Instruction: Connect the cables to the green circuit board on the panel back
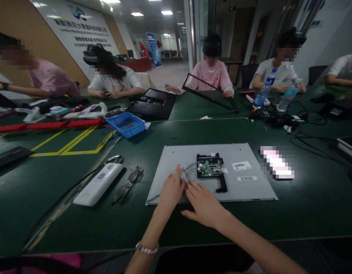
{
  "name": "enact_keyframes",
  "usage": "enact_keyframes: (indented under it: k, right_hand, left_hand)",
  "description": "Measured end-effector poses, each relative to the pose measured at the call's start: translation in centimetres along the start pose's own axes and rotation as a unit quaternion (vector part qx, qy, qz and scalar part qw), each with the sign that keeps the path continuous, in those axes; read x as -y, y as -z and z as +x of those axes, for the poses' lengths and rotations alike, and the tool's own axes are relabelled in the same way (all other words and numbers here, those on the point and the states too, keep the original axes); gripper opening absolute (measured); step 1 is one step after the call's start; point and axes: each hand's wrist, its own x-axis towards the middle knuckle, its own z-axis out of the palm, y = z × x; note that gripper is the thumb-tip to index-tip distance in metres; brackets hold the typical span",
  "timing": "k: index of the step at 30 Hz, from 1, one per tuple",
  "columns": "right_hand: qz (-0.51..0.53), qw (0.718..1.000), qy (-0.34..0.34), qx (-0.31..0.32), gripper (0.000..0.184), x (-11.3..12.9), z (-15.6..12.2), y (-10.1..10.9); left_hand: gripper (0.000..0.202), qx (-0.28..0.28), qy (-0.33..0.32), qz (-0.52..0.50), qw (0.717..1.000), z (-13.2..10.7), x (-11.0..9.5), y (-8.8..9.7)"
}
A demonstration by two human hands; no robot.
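Grip of the left hand: fingers held close together and stretched forward, their tips at a bundle of white cables; whether they pinch the wires or only press on them I cannot tell. A beaded bracelet sits on that wrist. The right hand lies just beside it, touching it at the thumb side, palm down, fingers spread flat and holding nothing.

Both hands rest on the near edge of a grey metal panel lying flat on the green tabletop. The cables run from the left fingertips to a small green circuit board set in a black bracket near the panel's middle. Right of the board are a white label and a barcode sticker.

Left of the panel, apart from it, lie a pair of glasses and a white oblong device marked 13, with a black cord leading off it. Farther back on the left stands a blue tray, beside yellow tape lines.

Across the tabletop other people sit at work: one in pink holds a tilted black frame, another sits behind a black back cover, and two water bottles stand to the right.
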Motion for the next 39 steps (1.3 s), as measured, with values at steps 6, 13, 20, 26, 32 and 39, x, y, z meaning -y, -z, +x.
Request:
enact_keyframes:
  k: [6,13,20,26,32,39]
  right_hand:
    - [-0.012,0.999,-0.034,-0.004,0.075,1.3,-0.4,-0.5]
    - [-0.015,0.999,-0.05,-0.009,0.072,1.6,-0.6,-0.8]
    - [-0.009,0.998,-0.054,-0.022,0.059,1.4,-0.6,-0.8]
    - [0.032,0.999,-0.028,-0.024,0.048,0.8,-1.4,1.0]
    - [0.113,0.981,-0.127,-0.098,0.027,-4.6,-3.5,5.9]
    - [0.137,0.954,-0.226,-0.142,0.027,-13.6,-4.5,7.4]
  left_hand:
    - [0.043,0.007,0.0,0.072,0.997,0.4,-0.4,0.0]
    - [0.039,-0.012,-0.008,0.06,0.998,0.1,-0.8,0.2]
    - [0.046,-0.012,0.004,0.029,1.0,0.5,-0.3,0.3]
    - [0.05,-0.023,-0.007,0.022,0.999,0.7,-0.2,-0.2]
    - [0.054,-0.051,-0.005,0.019,0.999,0.8,-0.4,0.0]
    - [0.035,-0.109,-0.034,0.015,0.993,0.9,-1.0,1.1]
